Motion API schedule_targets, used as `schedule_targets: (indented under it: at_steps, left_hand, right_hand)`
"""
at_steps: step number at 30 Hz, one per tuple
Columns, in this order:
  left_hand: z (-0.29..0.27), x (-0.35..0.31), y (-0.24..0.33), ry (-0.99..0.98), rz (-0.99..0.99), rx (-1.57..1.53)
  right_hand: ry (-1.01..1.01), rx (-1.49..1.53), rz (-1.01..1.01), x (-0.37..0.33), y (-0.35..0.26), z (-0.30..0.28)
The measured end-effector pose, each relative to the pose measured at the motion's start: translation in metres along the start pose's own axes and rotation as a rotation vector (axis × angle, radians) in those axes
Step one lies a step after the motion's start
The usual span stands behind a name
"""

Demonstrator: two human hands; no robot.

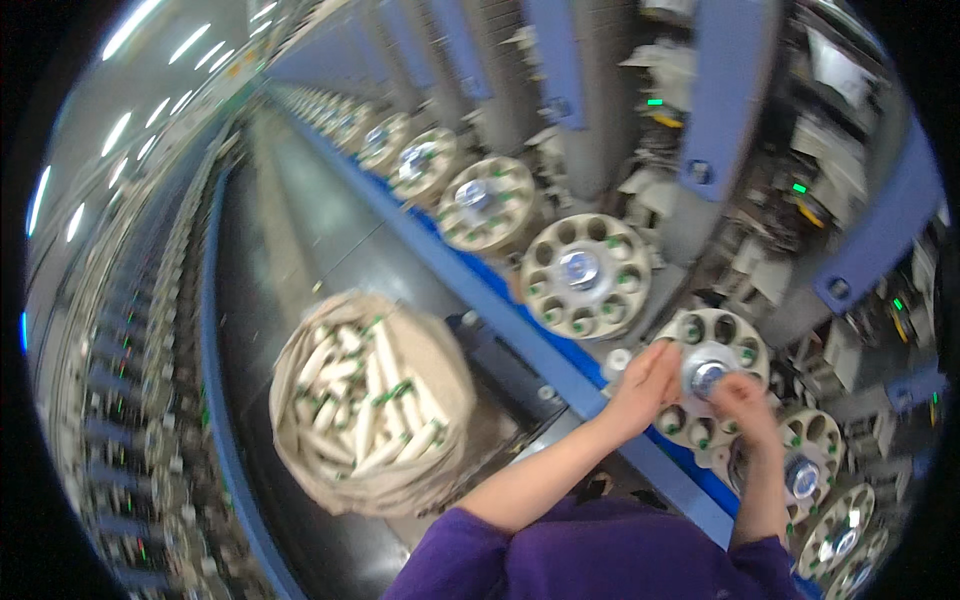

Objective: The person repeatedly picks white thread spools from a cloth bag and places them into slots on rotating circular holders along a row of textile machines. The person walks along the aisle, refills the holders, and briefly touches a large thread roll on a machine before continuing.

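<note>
Both hands are over a round cream bobbin magazine (704, 349) with a ring of holes and a shiny hub (709, 377) in its middle. Green-tipped bobbins sit in some holes. My left hand (646, 388) is at the magazine's left side, its fingers drawn together near the rim. Beside the hub, my right hand (746, 408) is curled and a little blurred. Whatever either hand pinches is hidden or too fine to make out. A small white cylinder (618, 362) lies close to my left hand.
A cloth sack (290, 440) full of white bobbins, some green-tipped, stands to my left. More magazines (585, 270) line the blue machine rail (480, 292), with blue-grey machine posts (725, 110) behind. Another machine row (140, 400) runs along the aisle's far left.
</note>
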State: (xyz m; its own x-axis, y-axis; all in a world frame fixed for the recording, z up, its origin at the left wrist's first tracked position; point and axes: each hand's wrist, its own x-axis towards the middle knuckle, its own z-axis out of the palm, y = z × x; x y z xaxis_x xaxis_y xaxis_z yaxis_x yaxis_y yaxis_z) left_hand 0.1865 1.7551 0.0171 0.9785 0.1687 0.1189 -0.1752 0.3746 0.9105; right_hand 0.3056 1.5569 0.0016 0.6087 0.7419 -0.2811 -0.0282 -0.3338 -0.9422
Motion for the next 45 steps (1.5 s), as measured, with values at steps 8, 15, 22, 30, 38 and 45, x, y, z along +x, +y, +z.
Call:
schedule_targets:
  at_steps: [8,15,22,30,38,45]
  left_hand:
    - [-0.177,-0.123,0.010,0.503,0.121,1.076]
    - [-0.355,-0.374,0.091,1.488,-0.452,1.079]
    - [-0.336,-0.417,0.071,0.895,-1.308,1.077]
    - [-0.340,-0.444,0.140,1.381,-0.532,0.725]
    - [-0.367,-0.457,0.215,1.453,0.242,-0.086]
    - [-0.379,-0.429,0.195,1.387,0.104,-0.225]
  right_hand:
    - [0.343,-0.006,0.186,0.012,0.070,-0.107]
    - [0.751,-0.035,-0.423,0.053,-0.035,-0.033]
    - [-0.479,-0.072,-0.028,0.154,-0.074,0.395]
    - [-0.530,-0.178,-0.263,0.189,-0.080,0.542]
    - [-0.462,-0.695,-0.681,0.236,-0.129,0.683]
    - [-0.492,-1.253,-0.736,0.239,-0.115,0.698]
